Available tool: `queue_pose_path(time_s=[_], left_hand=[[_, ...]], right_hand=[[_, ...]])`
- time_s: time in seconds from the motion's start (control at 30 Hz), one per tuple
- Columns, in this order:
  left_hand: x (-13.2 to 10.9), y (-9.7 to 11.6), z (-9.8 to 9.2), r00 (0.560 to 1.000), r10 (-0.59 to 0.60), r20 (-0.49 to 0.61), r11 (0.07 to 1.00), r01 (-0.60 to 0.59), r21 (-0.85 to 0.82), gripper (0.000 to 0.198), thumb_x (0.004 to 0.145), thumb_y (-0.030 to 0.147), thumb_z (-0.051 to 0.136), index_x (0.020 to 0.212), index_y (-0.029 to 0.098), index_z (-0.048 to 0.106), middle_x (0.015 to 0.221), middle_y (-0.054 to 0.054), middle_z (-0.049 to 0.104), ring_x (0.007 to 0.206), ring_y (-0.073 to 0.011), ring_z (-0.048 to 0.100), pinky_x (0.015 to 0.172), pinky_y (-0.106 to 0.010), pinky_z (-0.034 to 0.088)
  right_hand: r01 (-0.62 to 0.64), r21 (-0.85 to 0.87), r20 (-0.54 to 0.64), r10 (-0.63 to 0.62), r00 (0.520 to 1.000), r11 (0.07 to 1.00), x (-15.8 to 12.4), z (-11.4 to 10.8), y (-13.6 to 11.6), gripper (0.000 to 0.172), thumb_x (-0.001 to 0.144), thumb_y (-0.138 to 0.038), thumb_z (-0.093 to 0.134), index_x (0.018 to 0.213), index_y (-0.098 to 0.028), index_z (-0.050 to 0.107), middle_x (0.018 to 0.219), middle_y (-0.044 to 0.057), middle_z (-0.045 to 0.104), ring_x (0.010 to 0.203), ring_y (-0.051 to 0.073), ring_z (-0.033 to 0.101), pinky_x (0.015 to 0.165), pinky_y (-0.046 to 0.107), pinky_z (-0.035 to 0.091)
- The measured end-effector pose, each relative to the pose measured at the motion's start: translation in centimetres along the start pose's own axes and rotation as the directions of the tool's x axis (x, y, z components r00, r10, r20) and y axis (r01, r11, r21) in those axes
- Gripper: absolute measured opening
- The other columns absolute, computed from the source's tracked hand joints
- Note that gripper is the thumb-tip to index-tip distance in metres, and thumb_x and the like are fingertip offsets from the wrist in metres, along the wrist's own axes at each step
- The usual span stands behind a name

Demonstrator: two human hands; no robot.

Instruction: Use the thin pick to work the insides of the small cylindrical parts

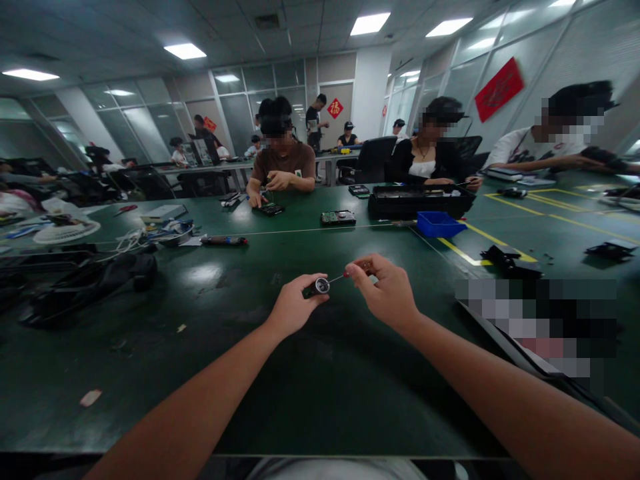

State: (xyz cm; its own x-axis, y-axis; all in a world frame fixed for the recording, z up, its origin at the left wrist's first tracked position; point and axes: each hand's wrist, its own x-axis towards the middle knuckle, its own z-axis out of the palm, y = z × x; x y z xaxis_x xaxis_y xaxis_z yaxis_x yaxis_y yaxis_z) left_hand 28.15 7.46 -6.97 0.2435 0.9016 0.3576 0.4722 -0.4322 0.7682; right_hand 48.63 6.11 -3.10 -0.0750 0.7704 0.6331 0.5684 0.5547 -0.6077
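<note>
Above the middle of the green table, my left hand (pixel 295 303) is closed round a small dark cylinder (pixel 321 287) with a metallic ring at its open end, which faces me. My right hand (pixel 383 290) pinches the red handle of a thin screwdriver (pixel 338 278). The shaft points left and its tip reaches the rim of the cylinder; whether it sits inside or only touches the edge is too small to tell. Most of the cylinder's body is hidden by my left fingers.
Across the green table (pixel 240 400), a hard drive (pixel 338 218), a blue bin (pixel 440 225) and a long black case (pixel 423 202) lie ahead. A dark pen-like tool (pixel 224 241) and black parts (pixel 95 280) are to the left. Several people sit opposite; one person (pixel 283 160) handles a small device.
</note>
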Motion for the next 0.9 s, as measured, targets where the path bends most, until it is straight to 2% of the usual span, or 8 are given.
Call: queue_pose_path(time_s=[0.13, 0.3, 0.47, 0.6, 0.7, 0.77, 0.83, 0.9], left_hand=[[0.1, -0.2, 0.0, 1.000, -0.007, -0.016, 1.000, 0.007, 0.007, 0.041, 0.080, 0.013, 0.074, 0.118, 0.024, 0.068, 0.122, -0.003, 0.068, 0.117, -0.0206, 0.060, 0.107, -0.037, 0.042], [0.1, 0.0, 0.0, 1.000, 0.014, 0.003, 1.000, -0.014, 0.009, 0.040, 0.079, 0.014, 0.075, 0.117, 0.024, 0.068, 0.120, -0.003, 0.069, 0.115, -0.0208, 0.061, 0.106, -0.037, 0.043], [0.1, -0.1, 0.0, 1.000, 0.024, -0.007, 1.000, -0.024, 0.006, 0.039, 0.079, 0.013, 0.074, 0.116, 0.024, 0.069, 0.120, -0.003, 0.069, 0.115, -0.0214, 0.062, 0.106, -0.038, 0.044], [0.2, -0.2, -0.1, 1.000, 0.016, -0.005, 1.000, -0.016, 0.011, 0.039, 0.079, 0.015, 0.074, 0.117, 0.023, 0.069, 0.120, -0.004, 0.069, 0.115, -0.0223, 0.062, 0.106, -0.039, 0.043], [0.2, -0.3, -0.1, 1.000, 0.011, -0.008, 1.000, -0.011, 0.018, 0.040, 0.080, 0.017, 0.073, 0.119, 0.024, 0.068, 0.122, -0.004, 0.068, 0.117, -0.0226, 0.060, 0.108, -0.040, 0.042], [0.2, -0.3, -0.1, 1.000, 0.010, -0.017, 1.000, -0.010, 0.027, 0.040, 0.081, 0.017, 0.073, 0.120, 0.025, 0.067, 0.122, -0.004, 0.068, 0.117, -0.0223, 0.060, 0.108, -0.040, 0.042], [0.3, -0.3, -0.2, 0.999, 0.035, -0.009, 0.999, -0.035, 0.034, 0.041, 0.081, 0.017, 0.073, 0.121, 0.024, 0.067, 0.122, -0.004, 0.068, 0.116, -0.0216, 0.060, 0.108, -0.039, 0.042], [0.4, -0.2, -0.3, 0.997, 0.077, 0.008, 0.996, -0.077, 0.044, 0.041, 0.081, 0.016, 0.072, 0.121, 0.024, 0.067, 0.122, -0.004, 0.068, 0.117, -0.0212, 0.060, 0.108, -0.039, 0.042]], right_hand=[[0.061, 0.029, 0.075, -0.063, 0.995, 0.998, -0.1, 0.1, -0.1, 0.015, 0.095, -0.028, 0.048, 0.100, -0.020, 0.059, 0.083, 0.004, 0.071, 0.074, 0.018, 0.067, 0.065, 0.030, 0.046], [0.016, -0.056, 0.064, -0.012, 0.998, 0.998, -0.3, 0.1, -0.6, 0.026, 0.098, -0.038, 0.046, 0.087, -0.020, 0.061, 0.068, 0.002, 0.067, 0.058, 0.017, 0.061, 0.056, 0.029, 0.040], [0.047, -0.049, 0.100, -0.042, 0.994, 0.998, -0.1, 0.0, -1.0, 0.023, 0.098, -0.028, 0.041, 0.105, -0.019, 0.061, 0.079, 0.003, 0.070, 0.068, 0.018, 0.064, 0.063, 0.029, 0.041], [-0.009, -0.081, 0.120, 0.019, 0.993, 0.997, 0.0, 0.0, -0.9, 0.028, 0.100, -0.035, 0.040, 0.094, -0.020, 0.063, 0.072, 0.002, 0.067, 0.061, 0.018, 0.060, 0.058, 0.030, 0.038], [-0.069, 0.018, 0.074, 0.068, 0.995, 0.997, 0.0, 0.2, -0.7, 0.022, 0.097, -0.033, 0.044, 0.104, -0.020, 0.060, 0.079, 0.003, 0.068, 0.065, 0.018, 0.061, 0.061, 0.031, 0.042], [-0.144, 0.135, 0.048, 0.138, 0.989, 0.980, 0.1, 0.5, -0.4, 0.021, 0.096, -0.035, 0.048, 0.102, -0.020, 0.059, 0.081, 0.004, 0.069, 0.069, 0.019, 0.062, 0.064, 0.032, 0.045], [-0.225, 0.264, 0.033, 0.225, 0.974, 0.938, 0.4, 0.9, 0.1, 0.023, 0.094, -0.040, 0.050, 0.094, -0.020, 0.061, 0.080, 0.005, 0.068, 0.072, 0.020, 0.063, 0.067, 0.034, 0.049], [-0.310, 0.418, 0.039, 0.324, 0.945, 0.854, 0.7, 1.2, 0.8, 0.026, 0.093, -0.044, 0.051, 0.089, -0.020, 0.062, 0.078, 0.005, 0.066, 0.072, 0.020, 0.063, 0.070, 0.036, 0.052]])
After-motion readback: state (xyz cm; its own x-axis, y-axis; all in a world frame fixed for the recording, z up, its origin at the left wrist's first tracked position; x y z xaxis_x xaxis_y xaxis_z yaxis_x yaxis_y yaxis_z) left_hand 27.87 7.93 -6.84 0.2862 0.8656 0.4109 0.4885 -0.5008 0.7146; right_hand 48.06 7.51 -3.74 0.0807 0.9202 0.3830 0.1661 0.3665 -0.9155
